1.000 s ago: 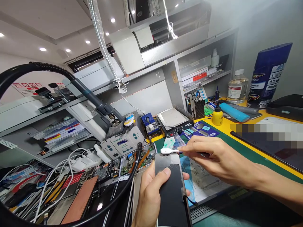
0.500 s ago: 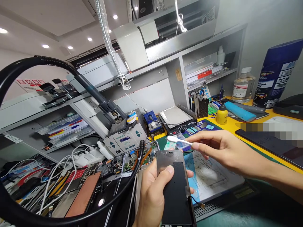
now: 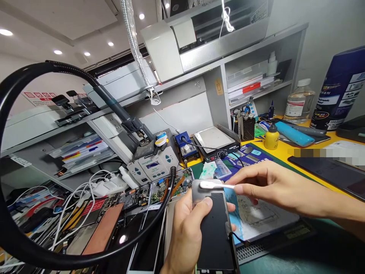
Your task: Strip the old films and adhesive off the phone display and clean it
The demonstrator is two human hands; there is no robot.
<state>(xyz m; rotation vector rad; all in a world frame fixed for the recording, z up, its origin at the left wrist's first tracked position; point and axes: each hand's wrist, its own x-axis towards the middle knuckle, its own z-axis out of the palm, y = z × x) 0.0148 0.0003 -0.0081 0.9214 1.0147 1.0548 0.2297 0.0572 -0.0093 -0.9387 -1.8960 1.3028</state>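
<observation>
My left hand (image 3: 185, 236) grips a dark phone panel (image 3: 215, 232) from the left side, thumb pressed on its upper face, over the bench's front edge. A thin flex cable hangs off the panel's right edge. My right hand (image 3: 265, 184) reaches in from the right and pinches a thin white-tipped stick tool (image 3: 215, 185). The tool's white tip lies across the top end of the panel.
A black flexible hose (image 3: 71, 76) loops across the left. Circuit boards (image 3: 171, 188), white cables (image 3: 82, 194), a soldering station (image 3: 152, 167), a hot plate (image 3: 213, 139), a yellow bottle (image 3: 271, 137), a clear bottle (image 3: 299, 104) and a blue can (image 3: 339, 89) crowd the bench. Shelves stand behind.
The white-tipped tool lifted off the panel half a second ago and has come back down onto its top end. The view has shifted slightly left.
</observation>
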